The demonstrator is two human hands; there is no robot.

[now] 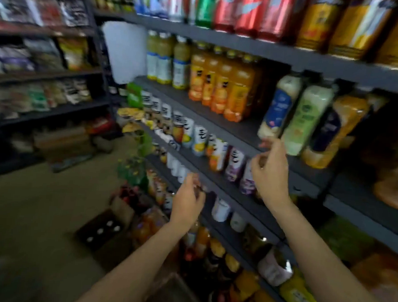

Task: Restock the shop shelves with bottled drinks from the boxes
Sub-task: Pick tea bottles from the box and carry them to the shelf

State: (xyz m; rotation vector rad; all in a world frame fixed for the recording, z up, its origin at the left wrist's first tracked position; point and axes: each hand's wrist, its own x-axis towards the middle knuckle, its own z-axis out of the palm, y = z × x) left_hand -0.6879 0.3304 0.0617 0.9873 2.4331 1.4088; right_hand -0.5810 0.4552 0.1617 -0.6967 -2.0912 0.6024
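**Bottled drinks line the dark shelves, both hands raised in front of them**

Bottled drinks (219, 83) fill the grey shelving (217, 119): pale yellow-green juice bottles with white caps at left, then orange juice bottles, then three larger bottles with a blue, a green and a dark label at right. On the floor at lower left an open cardboard box (103, 229) shows bottle caps. The left hand (188, 201) hangs before a lower shelf, fingers loosely curled; blur hides whether it holds anything. The right hand (271, 170) is raised just under the blue-labelled bottle (279, 106), fingers bent, gripping nothing visible.
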